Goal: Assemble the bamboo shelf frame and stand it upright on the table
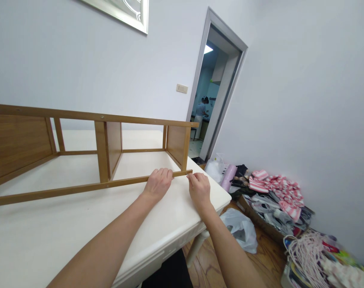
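Head view: brown wooden frame (102, 152), straight slats and flat rectangular panels, lies on its side on the smooth white surface (175, 208). Left hand (159, 183): fingers curled around the frame's near rail. Right hand (199, 188): fingers pinched together at the frame's rail end.
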{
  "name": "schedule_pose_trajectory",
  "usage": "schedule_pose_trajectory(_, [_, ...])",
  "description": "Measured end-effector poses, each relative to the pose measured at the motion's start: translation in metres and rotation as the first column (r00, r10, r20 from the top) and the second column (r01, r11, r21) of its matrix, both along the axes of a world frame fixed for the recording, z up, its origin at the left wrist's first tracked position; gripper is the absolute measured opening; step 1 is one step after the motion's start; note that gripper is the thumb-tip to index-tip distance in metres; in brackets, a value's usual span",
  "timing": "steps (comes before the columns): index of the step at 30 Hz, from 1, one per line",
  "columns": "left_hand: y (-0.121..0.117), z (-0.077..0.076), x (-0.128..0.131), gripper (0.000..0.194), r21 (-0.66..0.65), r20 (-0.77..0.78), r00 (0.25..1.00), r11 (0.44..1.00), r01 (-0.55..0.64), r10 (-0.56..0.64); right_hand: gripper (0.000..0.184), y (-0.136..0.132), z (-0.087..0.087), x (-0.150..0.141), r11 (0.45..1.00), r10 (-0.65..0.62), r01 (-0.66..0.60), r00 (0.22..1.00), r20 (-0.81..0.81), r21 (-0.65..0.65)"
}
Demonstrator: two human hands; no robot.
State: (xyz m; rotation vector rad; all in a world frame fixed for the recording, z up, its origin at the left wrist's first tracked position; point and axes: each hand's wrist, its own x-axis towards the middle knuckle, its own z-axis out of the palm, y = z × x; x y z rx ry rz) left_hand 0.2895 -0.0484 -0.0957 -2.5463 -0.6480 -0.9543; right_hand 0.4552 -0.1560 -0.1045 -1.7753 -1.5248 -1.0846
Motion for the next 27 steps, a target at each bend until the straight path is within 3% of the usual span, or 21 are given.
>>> schedule_pose_trajectory(6, [-0.0012, 0.0018, -0.0013, 0.014, -0.009, -0.032, 0.999, 1.0, 0.002, -0.002, 0.02, 0.0014, -0.001, 0.0017, 0.999, 0.04, -0.039, 0.999, -0.033, 0.004])
schedule_pose_trajectory(13, [-0.002, 0.0019, -0.0017, 0.013, -0.007, -0.007, 1.0, 1.0, 0.007, -0.007, 0.017, 0.0009, -0.005, 0.0036, 0.976, 0.202, -0.179, 0.957, -0.206, 0.124])
schedule_pose_trajectory(27, [-0.002, 0.0006, -0.0005, 0.013, 0.026, -0.002, 1.0, 0.999, -0.022, 0.022, 0.024, -0.0044, -0.0017, -0.0055, 0.999, 0.022, -0.014, 0.987, -0.159, 0.049])
